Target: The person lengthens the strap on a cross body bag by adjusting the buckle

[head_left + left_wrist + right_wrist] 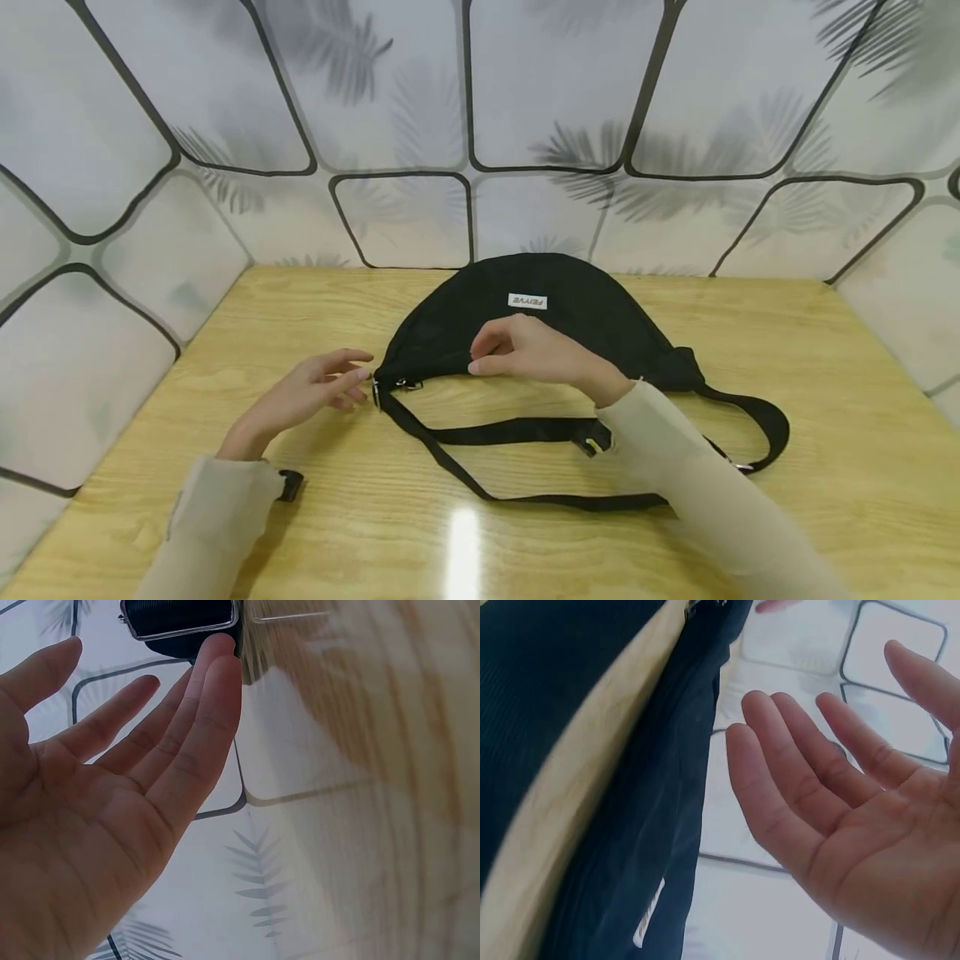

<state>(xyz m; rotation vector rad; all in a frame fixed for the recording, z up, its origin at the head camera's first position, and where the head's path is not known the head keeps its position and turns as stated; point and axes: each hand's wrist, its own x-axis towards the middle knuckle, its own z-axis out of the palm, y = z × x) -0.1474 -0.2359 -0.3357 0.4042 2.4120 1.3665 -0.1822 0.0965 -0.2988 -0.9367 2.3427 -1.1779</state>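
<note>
A black waist bag (577, 292) with a small white label (527, 301) lies flat on the wooden table. Just off its left end is my left hand (315, 392), fingers loosely spread near the metal ring (377, 393) and zipper pull (409, 384). In the left wrist view the fingertips come close to a metal strap ring (184, 634); I cannot tell whether they touch. Over the front of the bag hovers my right hand (536, 350), fingers relaxed and holding nothing. The right wrist view shows its palm (877, 847) beside the bag's dark fabric (645, 795).
The bag's black strap (510, 432) loops toward the front, with a plastic buckle (591, 439) close to my right sleeve. A second length of strap (555, 501) runs under that forearm. Patterned cloth panels (540, 92) stand behind the table (300, 317) and at both sides.
</note>
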